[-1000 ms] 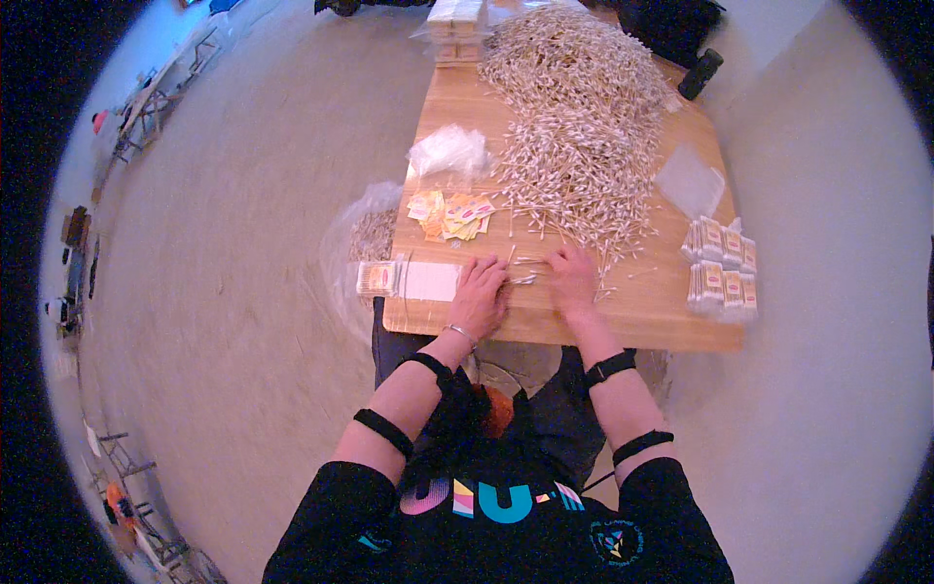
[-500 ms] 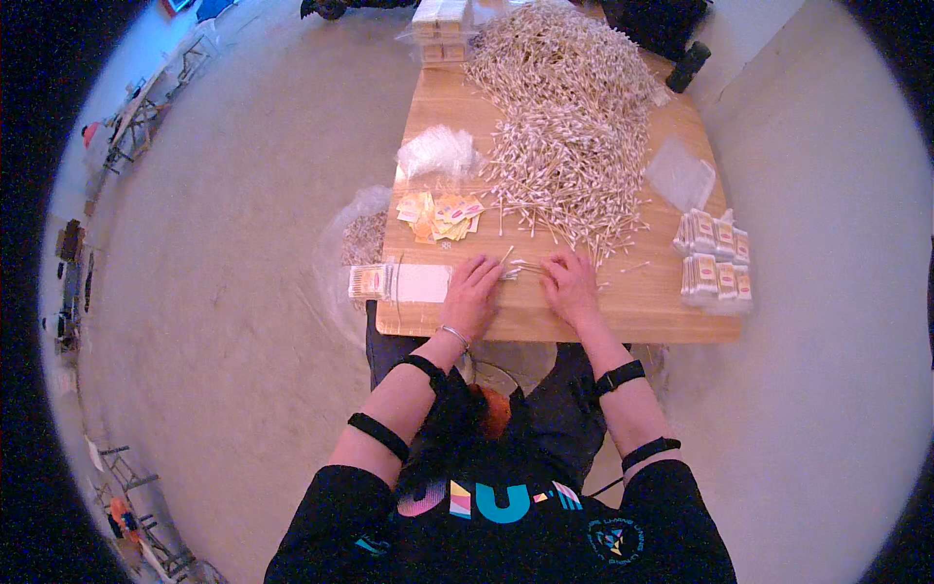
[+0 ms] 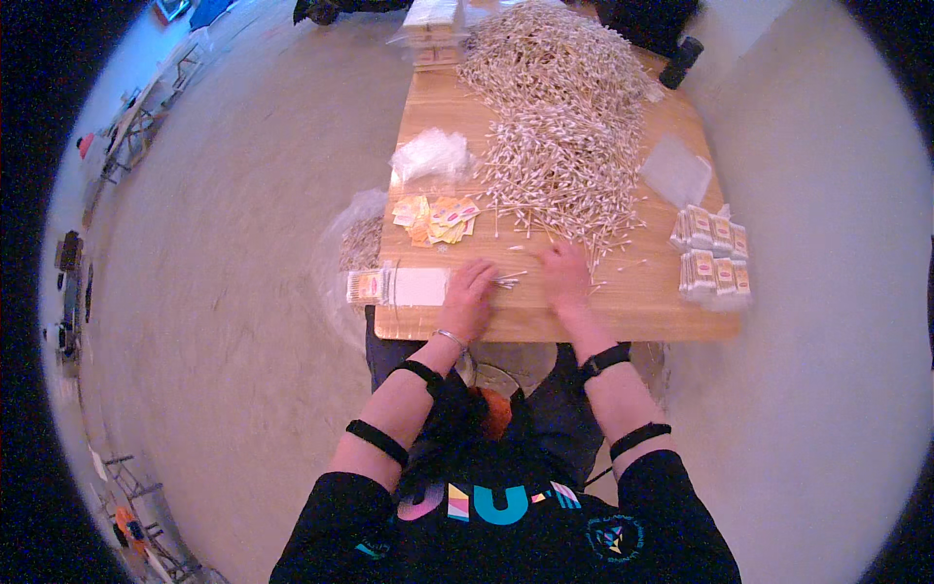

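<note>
Cotton swabs (image 3: 508, 280) stick out in a small bunch from the fingers of my left hand (image 3: 471, 297), which is closed on them just above the table. My right hand (image 3: 566, 275) is a little blurred, its fingers drawn together at the near edge of the big heap of cotton swabs (image 3: 564, 127). A single swab (image 3: 517, 248) points out to the left of its fingertips and seems pinched there. Beside my left hand lies a white card or box (image 3: 419, 287), with a clear pack of swabs (image 3: 366, 286) at its left end.
Yellow printed cards (image 3: 443, 220) and a stack of clear bags (image 3: 431, 154) lie on the left of the wooden table (image 3: 642, 316). Filled swab packs (image 3: 715, 255) and a flat clear bag (image 3: 676, 171) are on the right. Stacked packs (image 3: 434, 34) and a black cylinder (image 3: 681, 63) stand far back.
My right hand has moved slightly up and away from my left hand, toward the heap. The left hand has stayed nearly in place with its swabs. The whole view has shifted slightly.
</note>
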The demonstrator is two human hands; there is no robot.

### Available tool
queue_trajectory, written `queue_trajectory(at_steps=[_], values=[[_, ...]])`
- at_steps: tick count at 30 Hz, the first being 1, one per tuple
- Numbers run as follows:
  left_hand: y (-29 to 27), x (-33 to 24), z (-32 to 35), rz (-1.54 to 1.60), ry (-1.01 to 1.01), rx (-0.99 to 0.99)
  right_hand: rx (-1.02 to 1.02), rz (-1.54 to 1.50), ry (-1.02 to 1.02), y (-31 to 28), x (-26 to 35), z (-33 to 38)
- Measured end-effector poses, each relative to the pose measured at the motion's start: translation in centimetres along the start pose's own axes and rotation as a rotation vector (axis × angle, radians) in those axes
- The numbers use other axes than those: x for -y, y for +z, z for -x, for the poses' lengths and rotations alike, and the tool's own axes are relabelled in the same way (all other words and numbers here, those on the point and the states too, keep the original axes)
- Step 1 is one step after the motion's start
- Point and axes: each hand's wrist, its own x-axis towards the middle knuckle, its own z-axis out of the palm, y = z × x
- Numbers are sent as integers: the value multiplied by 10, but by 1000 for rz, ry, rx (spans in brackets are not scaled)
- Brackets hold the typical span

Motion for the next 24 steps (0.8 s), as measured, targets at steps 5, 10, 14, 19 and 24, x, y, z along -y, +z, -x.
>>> queue_trajectory(at_steps=[5, 10, 14, 19, 24], values=[[-1, -13, -6, -115, -2, -28, 143, -162, -50, 20, 50, 6], [-8, -8, -2, -87, 55, -6, 139, -121, -31, -12, 27, 21], [-5, -14, -5, 6, 51, -61, 48, -3, -41, -37, -43, 51], [-7, -10, -1, 79, 76, -13, 10, -84, -49, -38, -54, 49], [-4, -5, 0, 108, 74, 15, -175, -155, 69, -5, -43, 22]])
